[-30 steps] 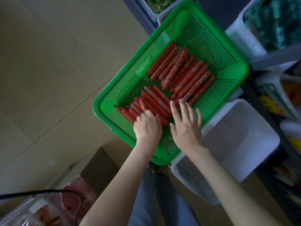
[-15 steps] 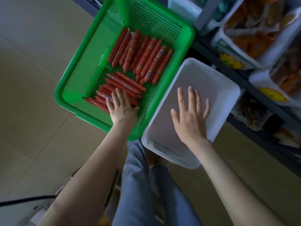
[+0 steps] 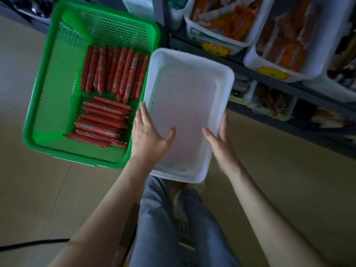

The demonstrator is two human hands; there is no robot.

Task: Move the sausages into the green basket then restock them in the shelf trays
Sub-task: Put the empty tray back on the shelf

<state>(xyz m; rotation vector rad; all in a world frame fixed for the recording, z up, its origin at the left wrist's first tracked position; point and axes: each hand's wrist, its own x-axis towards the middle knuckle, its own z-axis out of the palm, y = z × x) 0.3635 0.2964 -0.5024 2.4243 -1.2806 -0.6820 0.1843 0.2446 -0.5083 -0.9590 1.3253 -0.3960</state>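
I note the shelving [image 3: 269, 78] along the 1 to 3 o'clock side, carrying stocked white trays of orange packets [image 3: 227, 26]. The green basket [image 3: 48, 105] sits at 10 o'clock on the floor, its perforated walls looking stiff enough to carry by the rim. Touching its right rim, at centre and toward 12 o'clock, lies the white tray [image 3: 192, 60], empty as far as I can see; I judge it light, thin-walled and somewhat flexible, best taken by both long rims together so it does not twist. The sausages [image 3: 113, 72] are all inside the basket: one row stands lengthwise at the far end, a second stack [image 3: 102, 122] lies crosswise nearer me. They appear to be sealed in glossy casing, so I judge them firm, light singly, slippery and apt to roll; a bundle taken across the middle should hold better than a pinch at the crimped ends. My left hand [image 3: 148, 135] rests on the tray's left rim, fingers along the outside and thumb spread into the interior, loosely clasping the edge. My right hand [image 3: 219, 143] brackets the right rim likewise, thumb inward, fingers outside; neither is fully closed. I cannot tell whether the tray is lifted or resting.
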